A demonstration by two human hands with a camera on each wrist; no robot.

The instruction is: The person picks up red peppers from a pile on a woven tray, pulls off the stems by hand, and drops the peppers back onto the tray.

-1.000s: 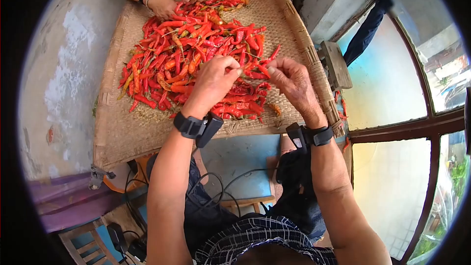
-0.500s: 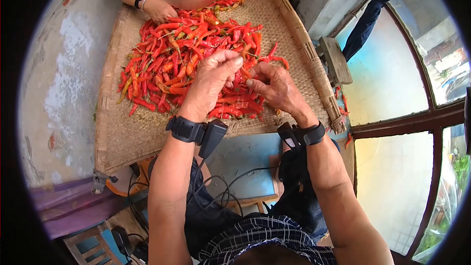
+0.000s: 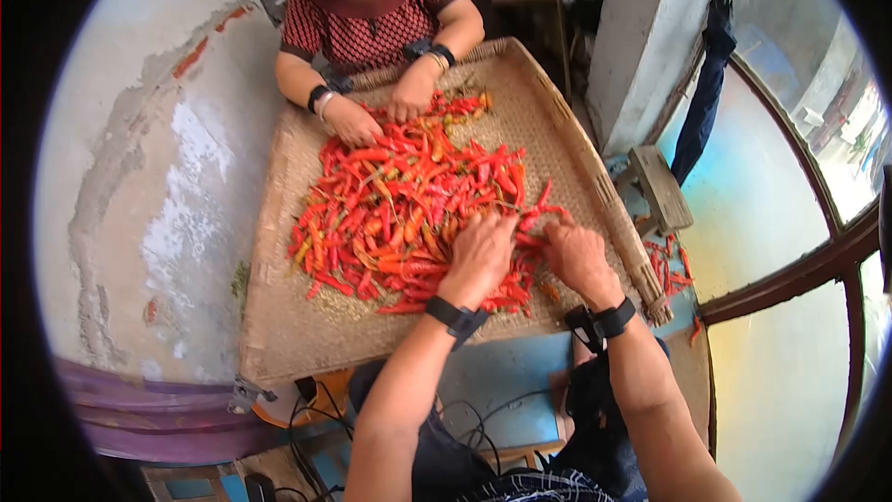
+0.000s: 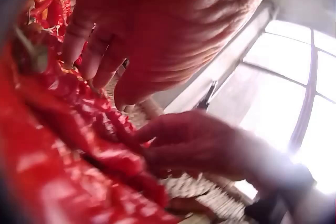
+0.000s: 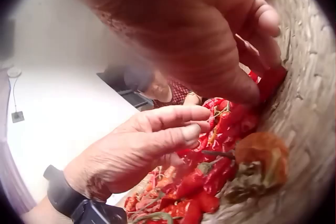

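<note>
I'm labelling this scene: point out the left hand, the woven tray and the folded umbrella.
Left hand (image 3: pixel 482 254): head view, back of the hand.
Woven tray (image 3: pixel 316 339): head view, bare weave, near-left part.
Folded umbrella (image 3: pixel 702 88): head view, middle of its dark fabric.

The premises appear domestic, consistent with a lived-in room or enclosed porch of an older house. Left of the woven tray (image 3: pixel 311 344) stands a plastered wall (image 3: pixel 200 195), flaking and patched, with purple cloth (image 3: pixel 172 420) along its foot; to the right are framed window panes (image 3: pixel 776 390), a small wooden stool (image 3: pixel 662 191) and a dark folded umbrella (image 3: pixel 706 84). Beyond the tray, past a bare pillar (image 3: pixel 641 46), household clutter (image 3: pixel 525 14) is noted.
</note>
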